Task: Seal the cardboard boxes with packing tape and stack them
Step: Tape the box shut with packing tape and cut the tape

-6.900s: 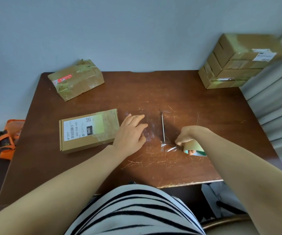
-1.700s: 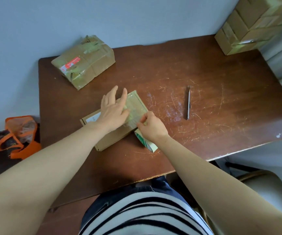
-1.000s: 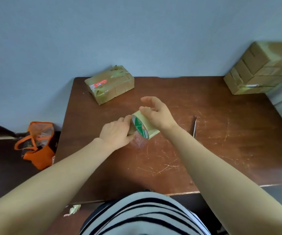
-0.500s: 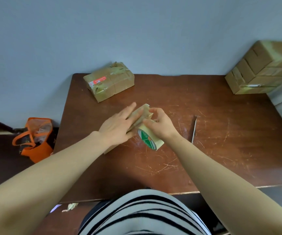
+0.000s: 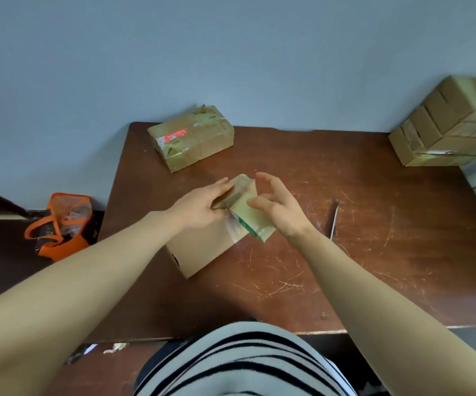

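A flat cardboard box lies at an angle in the middle of the brown table, its far end raised. My left hand grips that far end, fingers laid over the taped top. A roll of clear packing tape with a green core sits against the box's right edge. My right hand holds the roll, thumb on its outer face, upper fingers spread and curled above it. Shiny tape shows on the box beside the roll.
A taped box with a red label sits at the table's back left. A stack of sealed boxes stands at the back right corner. A thin metal blade lies right of my hands. An orange bag is on the floor at left.
The box has turned, so its plain brown side faces me. The tape roll has moved slightly right along its edge, and my right fingers have lifted off and spread.
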`<act>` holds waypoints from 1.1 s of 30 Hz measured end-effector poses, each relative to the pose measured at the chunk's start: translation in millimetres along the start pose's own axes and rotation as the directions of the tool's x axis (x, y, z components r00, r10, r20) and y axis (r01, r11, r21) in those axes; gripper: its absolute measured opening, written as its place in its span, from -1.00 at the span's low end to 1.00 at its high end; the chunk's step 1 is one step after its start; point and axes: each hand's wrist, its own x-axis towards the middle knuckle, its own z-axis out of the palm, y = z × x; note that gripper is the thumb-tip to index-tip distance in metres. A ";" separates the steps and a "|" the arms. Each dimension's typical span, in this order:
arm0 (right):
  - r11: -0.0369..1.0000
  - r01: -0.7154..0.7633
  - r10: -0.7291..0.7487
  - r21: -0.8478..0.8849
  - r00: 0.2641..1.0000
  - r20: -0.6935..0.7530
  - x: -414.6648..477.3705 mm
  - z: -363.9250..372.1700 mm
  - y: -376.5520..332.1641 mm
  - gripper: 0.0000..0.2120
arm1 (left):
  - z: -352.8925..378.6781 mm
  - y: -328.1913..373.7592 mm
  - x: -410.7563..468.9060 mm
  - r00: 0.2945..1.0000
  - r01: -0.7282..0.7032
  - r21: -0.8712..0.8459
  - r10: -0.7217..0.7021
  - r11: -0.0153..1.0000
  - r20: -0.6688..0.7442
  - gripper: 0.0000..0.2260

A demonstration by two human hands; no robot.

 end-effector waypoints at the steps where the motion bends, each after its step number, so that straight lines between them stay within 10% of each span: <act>1: 1.000 0.015 -0.016 0.016 0.999 0.035 -1.0 -3.7 -2.8 -0.50 | -2.2 -5.2 0.6 0.998 0.042 -0.156 -0.035 0.987 0.049 -0.37; 6: 0.999 0.022 -0.023 -0.046 1.000 -0.008 21.6 12.5 -5.7 -0.61 | 9.9 -24.6 -1.7 0.965 0.227 0.126 -0.205 0.966 -0.163 -0.33; 12: 0.993 -0.020 0.020 -0.113 1.000 -0.001 62.6 34.9 -17.0 -0.67 | 59.8 -20.3 -15.8 0.935 0.333 0.502 -0.347 0.799 -0.068 0.31; 22: 0.892 0.125 -0.078 -0.434 0.989 0.125 31.7 30.2 2.1 -0.74 | 77.6 -30.5 -15.6 0.932 0.361 0.538 -0.302 0.761 -0.198 0.13; 33: 0.783 -0.123 0.146 -0.610 0.989 -0.012 -26.5 13.6 54.3 -0.77 | 74.3 -27.5 -13.6 0.929 0.368 0.505 -0.322 0.781 -0.180 0.18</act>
